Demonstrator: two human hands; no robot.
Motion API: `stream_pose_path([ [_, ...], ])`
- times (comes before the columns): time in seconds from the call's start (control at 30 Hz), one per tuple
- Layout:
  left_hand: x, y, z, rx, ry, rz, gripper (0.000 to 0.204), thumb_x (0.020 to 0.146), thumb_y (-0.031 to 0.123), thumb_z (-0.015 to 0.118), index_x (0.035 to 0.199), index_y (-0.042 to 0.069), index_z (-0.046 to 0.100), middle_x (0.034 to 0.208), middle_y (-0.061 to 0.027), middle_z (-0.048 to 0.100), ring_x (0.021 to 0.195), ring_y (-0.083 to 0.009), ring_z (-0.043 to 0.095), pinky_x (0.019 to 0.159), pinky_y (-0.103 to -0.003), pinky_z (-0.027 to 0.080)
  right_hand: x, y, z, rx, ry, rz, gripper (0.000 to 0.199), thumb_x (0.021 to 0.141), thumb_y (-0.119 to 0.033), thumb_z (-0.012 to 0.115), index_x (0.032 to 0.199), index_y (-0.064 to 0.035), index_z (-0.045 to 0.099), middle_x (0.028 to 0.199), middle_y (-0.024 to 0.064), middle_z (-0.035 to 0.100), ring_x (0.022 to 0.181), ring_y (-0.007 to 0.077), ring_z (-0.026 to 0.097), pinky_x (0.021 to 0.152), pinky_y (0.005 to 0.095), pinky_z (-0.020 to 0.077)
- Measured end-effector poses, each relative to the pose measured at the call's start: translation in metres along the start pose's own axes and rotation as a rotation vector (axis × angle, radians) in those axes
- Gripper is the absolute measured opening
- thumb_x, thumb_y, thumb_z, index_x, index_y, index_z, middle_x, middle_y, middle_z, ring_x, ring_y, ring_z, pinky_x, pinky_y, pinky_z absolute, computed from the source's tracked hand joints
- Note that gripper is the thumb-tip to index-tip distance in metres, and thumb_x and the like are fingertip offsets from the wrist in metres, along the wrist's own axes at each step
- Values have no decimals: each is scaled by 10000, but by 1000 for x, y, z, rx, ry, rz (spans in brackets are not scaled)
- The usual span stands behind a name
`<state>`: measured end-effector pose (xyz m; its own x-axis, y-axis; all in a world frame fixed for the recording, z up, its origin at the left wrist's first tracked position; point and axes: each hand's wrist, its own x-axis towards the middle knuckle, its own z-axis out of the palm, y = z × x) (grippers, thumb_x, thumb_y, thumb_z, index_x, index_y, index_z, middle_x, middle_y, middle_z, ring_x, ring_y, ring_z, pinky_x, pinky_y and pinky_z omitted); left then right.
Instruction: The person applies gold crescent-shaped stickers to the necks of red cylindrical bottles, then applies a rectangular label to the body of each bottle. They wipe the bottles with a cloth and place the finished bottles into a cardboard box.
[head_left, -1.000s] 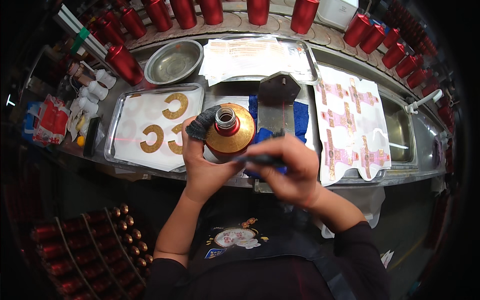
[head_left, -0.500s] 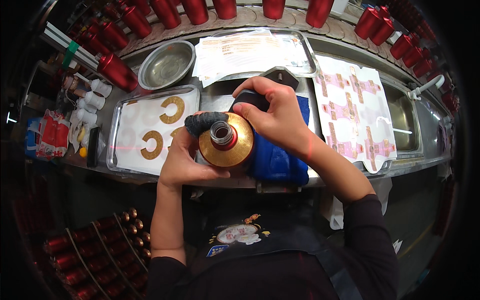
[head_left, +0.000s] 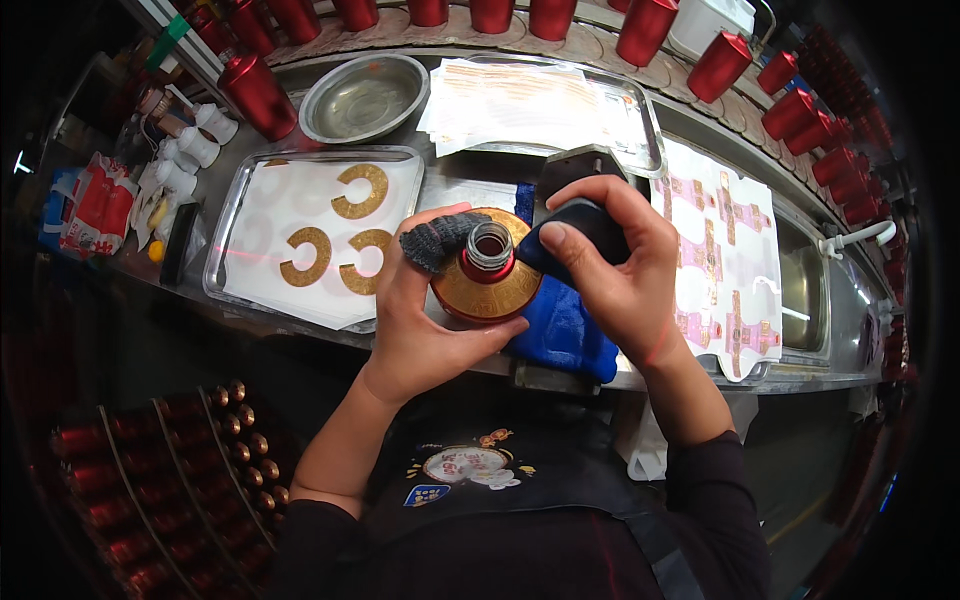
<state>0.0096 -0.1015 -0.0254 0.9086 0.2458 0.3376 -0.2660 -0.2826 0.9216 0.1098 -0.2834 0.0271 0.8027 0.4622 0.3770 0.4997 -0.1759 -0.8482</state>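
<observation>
My left hand is wrapped round a red bottle, whose open threaded neck points up at me. A gold C-shaped decal covers the bottle's shoulder around the neck. On one of my left fingers sits a dark grey knitted finger cover, resting against the gold shoulder. My right hand pinches a dark, flat scraper-like piece, its edge at the right side of the bottle's shoulder. Under my hands lies a blue cloth.
Left, a metal tray holds a sheet with gold C-shaped decals. Behind are a metal bowl and a tray of printed sheets. Pink-gold decal sheets lie right, beside a sink. Red bottles line the back conveyor.
My view has shifted, and both hands with the bottle appear farther right. The right hand has turned and drawn back slightly, showing more of the dark piece. Red bottles on the conveyor have shifted.
</observation>
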Motion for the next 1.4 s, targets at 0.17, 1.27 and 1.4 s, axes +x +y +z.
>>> stream_pose_path([
  [0.17, 15, -1, -18, -148, -196, -24, 872, 595, 136, 958, 1364, 59, 555, 1346, -117, 568, 1267, -252, 573, 1062, -379, 472, 24, -1, -2, 12, -120, 8, 188, 853, -77, 757, 1007, -5, 675, 904, 45, 662, 845, 98, 622, 774, 238, 502],
  [1.27, 6, -19, -29, -30, -300, -77, 1107, 632, 210, 969, 1459, -31, 273, 1430, -204, 482, 1332, -294, 510, 1120, -392, 405, 117, -5, 42, -17, -660, 104, 224, 807, -115, 805, 983, -8, 717, 908, 17, 696, 869, 87, 619, 820, 250, 501],
  [1.4, 2, -17, -28, -143, -179, -129, 1101, 637, 236, 973, 1470, -43, 309, 1389, -206, 522, 1325, -282, 512, 1114, -385, 409, 116, 4, 43, 308, -833, 95, 218, 814, -90, 785, 1010, -10, 731, 920, 35, 712, 878, 102, 642, 836, 270, 514],
])
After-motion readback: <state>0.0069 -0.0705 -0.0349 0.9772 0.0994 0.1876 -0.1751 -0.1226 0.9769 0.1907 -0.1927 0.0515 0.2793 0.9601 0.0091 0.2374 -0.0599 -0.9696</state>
